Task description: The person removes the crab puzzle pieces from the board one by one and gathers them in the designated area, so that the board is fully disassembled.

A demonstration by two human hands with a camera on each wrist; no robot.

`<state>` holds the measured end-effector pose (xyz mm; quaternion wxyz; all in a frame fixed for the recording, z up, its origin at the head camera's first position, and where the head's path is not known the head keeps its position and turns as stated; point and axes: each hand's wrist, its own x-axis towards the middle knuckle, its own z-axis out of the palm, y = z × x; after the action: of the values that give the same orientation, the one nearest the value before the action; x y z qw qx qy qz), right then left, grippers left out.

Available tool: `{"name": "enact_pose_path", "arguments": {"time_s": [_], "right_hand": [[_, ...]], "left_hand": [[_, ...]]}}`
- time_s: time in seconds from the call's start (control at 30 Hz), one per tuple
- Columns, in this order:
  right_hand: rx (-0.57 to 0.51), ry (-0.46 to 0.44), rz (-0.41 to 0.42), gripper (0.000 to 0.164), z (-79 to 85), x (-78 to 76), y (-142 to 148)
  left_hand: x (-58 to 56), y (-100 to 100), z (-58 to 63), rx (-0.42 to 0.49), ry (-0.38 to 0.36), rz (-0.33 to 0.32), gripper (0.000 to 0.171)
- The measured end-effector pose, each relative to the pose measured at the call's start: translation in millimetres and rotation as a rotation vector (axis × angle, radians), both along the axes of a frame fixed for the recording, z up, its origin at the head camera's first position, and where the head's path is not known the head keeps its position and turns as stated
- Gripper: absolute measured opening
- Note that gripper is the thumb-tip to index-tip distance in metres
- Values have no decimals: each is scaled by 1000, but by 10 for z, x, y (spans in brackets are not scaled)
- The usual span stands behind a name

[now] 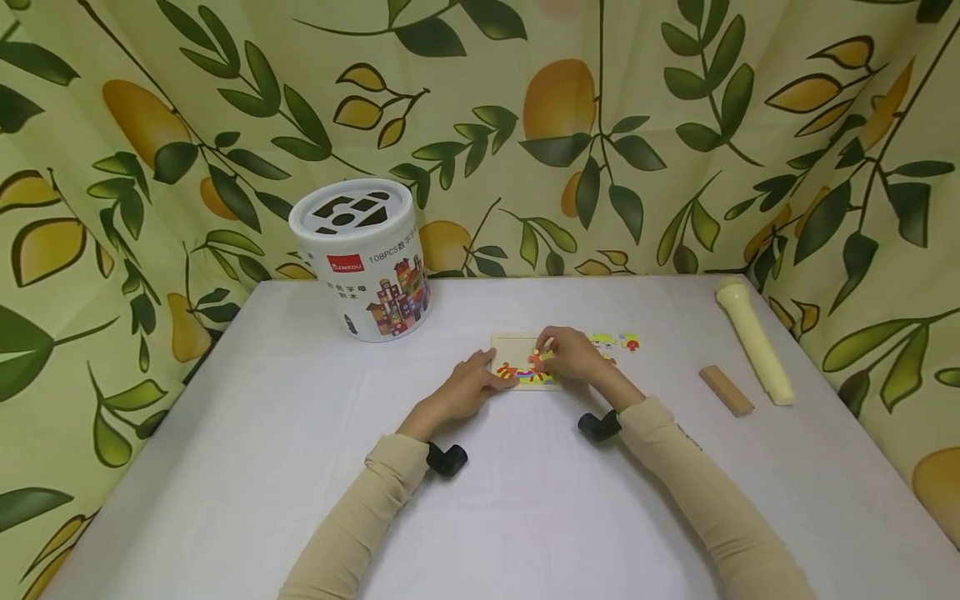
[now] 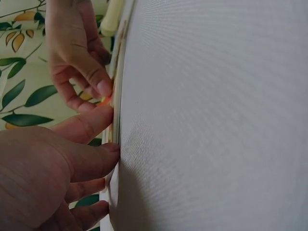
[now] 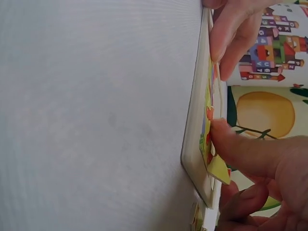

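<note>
A small puzzle board (image 1: 514,346) with a pale frame lies on the table, its lower part filled with red, yellow and green picture pieces (image 1: 510,372). My left hand (image 1: 467,387) rests at the board's left side. Its thumb and index finger press on the frame and pieces, the other fingers extended beside it. Over the board's right part, my right hand (image 1: 573,354) pinches a puzzle piece with thumb and fingertips. In the right wrist view a yellow-green puzzle piece (image 3: 219,169) tilts up from the board beneath the right thumb. The fingers partly hide the held piece.
Several loose puzzle pieces (image 1: 628,342) lie right of the board. A white bucket (image 1: 367,275) with cut-out shapes in its lid stands at back left. A brown wooden block (image 1: 726,390) and a cream cylindrical stick (image 1: 756,342) lie at right. Patterned curtain (image 1: 480,167) surrounds the table.
</note>
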<state>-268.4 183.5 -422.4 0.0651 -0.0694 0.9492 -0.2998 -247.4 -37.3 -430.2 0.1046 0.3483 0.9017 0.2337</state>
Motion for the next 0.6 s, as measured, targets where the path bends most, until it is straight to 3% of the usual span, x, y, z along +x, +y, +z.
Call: {"name": "enact_pose_path", "arguments": {"time_s": [0.23,0.6], "right_hand": [[-102,9,-35,10,8,-7,60],[-263,-177,-112,18,54,-97,262]], "left_hand": [[12,-1,12,15,-14,2,32],[10,-4,27,19,-9,10,34]]}}
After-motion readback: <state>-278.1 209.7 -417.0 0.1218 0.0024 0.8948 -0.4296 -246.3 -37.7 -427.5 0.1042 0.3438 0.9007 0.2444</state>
